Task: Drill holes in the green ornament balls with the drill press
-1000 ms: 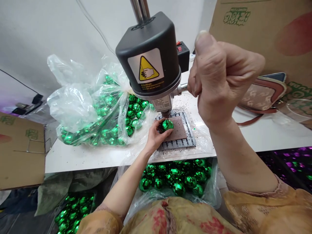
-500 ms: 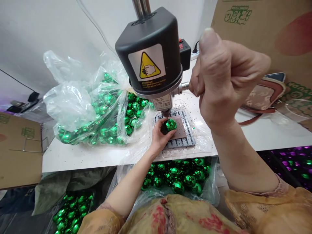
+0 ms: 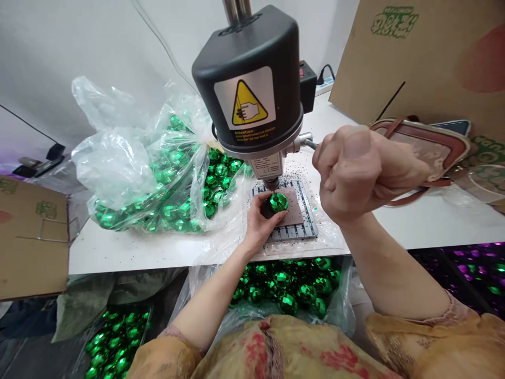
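Green faceted ball [image 3: 279,201] sits over pinkish-brown sheet [image 3: 295,210] on slotted metal base plate [image 3: 310,227] of a benchtop drill press [image 3: 207,71], directly under chuck [image 3: 271,183]; can't tell if bit touches ball. L hand [image 3: 260,221] is clamped on ball, thumb on near side, fingers on far side. R hand [image 3: 355,168], well apart from L, is a closed fist round the press's lever handle [image 3: 310,143], R of the head; most of the grip itself is hidden. Black specks litter plate & white table [image 3: 126,255] nearby.

Head carries yellow/black hand-warning sticker [image 3: 244,99]; blk switch box [image 3: 309,87] w/ red switch behind it, partly hidden. L of press: clear plastic bag [image 3: 118,163] w/ lots more green balls, lying on table. Below table's front edge, plastic-lined heap of green balls [image 3: 288,287]; another lot of green balls [image 3: 116,337] low L, purple & green ones [image 3: 471,266] low R. Brown-trimmed handbag [image 3: 442,152] on table behind R hand, agst. cardboard box [image 3: 374,68]; 2nd carton [image 3: 27,252] far L.
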`<control>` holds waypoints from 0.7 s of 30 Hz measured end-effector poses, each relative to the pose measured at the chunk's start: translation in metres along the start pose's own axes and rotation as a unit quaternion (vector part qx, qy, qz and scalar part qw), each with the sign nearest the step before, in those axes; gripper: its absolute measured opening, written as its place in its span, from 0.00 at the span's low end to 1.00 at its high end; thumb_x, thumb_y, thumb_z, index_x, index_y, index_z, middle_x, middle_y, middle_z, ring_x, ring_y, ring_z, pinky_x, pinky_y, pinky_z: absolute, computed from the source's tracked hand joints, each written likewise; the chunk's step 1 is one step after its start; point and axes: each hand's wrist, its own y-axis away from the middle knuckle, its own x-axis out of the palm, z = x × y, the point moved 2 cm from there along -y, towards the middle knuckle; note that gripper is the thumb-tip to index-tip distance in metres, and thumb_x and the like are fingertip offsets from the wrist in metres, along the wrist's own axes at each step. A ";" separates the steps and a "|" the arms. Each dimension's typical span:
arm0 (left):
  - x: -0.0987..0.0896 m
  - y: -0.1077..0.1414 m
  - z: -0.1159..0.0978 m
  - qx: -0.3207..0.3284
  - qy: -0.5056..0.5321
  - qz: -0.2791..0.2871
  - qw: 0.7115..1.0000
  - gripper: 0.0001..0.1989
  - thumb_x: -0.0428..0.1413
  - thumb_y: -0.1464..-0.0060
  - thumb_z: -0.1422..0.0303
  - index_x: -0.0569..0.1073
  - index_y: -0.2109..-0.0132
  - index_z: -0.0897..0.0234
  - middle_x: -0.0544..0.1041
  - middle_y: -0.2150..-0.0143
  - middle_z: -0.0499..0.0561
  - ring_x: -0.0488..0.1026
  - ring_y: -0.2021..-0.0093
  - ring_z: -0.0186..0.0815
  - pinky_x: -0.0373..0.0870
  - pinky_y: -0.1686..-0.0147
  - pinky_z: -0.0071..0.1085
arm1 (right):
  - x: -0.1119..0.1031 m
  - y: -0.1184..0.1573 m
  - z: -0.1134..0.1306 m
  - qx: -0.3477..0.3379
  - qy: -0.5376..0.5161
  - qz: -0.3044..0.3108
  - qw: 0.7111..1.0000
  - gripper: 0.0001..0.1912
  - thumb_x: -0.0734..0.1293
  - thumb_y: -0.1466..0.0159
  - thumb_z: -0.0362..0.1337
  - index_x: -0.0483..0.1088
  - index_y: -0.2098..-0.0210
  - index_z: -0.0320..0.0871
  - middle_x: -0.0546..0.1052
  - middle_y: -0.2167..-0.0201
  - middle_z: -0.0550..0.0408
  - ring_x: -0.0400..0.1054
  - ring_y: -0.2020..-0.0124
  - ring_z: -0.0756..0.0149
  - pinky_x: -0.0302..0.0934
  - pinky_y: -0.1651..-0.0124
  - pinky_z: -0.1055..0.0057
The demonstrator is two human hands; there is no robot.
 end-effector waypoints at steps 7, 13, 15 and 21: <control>0.000 0.000 0.002 -0.002 -0.001 -0.005 1.000 0.25 0.70 0.52 0.67 0.72 0.49 0.61 0.79 0.52 0.53 0.77 0.51 0.40 0.74 0.50 0.38 | -0.005 0.009 0.001 -0.027 0.003 0.002 1.000 0.27 0.63 0.33 0.33 0.44 0.84 0.41 0.50 0.87 0.62 0.45 0.86 0.79 0.41 0.82 0.71; 0.000 0.000 0.001 -0.006 0.015 -0.007 1.000 0.25 0.71 0.53 0.67 0.72 0.50 0.61 0.79 0.53 0.53 0.77 0.51 0.41 0.74 0.50 0.38 | -0.008 0.013 0.000 -0.028 0.006 0.025 0.999 0.28 0.63 0.33 0.36 0.44 0.84 0.42 0.52 0.89 0.62 0.48 0.87 0.78 0.45 0.82 0.71; 0.000 -0.001 0.000 -0.007 0.017 -0.004 1.000 0.25 0.71 0.53 0.66 0.72 0.49 0.61 0.79 0.52 0.54 0.77 0.50 0.41 0.73 0.49 0.39 | -0.009 0.015 -0.003 -0.037 0.005 0.030 0.999 0.28 0.63 0.34 0.36 0.45 0.85 0.43 0.51 0.89 0.62 0.48 0.87 0.77 0.46 0.83 0.71; 0.000 0.001 0.001 -0.011 0.024 -0.005 1.000 0.24 0.70 0.52 0.67 0.72 0.49 0.61 0.79 0.51 0.54 0.77 0.50 0.41 0.74 0.48 0.40 | -0.016 0.027 -0.007 -0.086 -0.008 0.031 0.996 0.25 0.63 0.36 0.32 0.45 0.83 0.43 0.51 0.88 0.62 0.46 0.88 0.77 0.45 0.84 0.70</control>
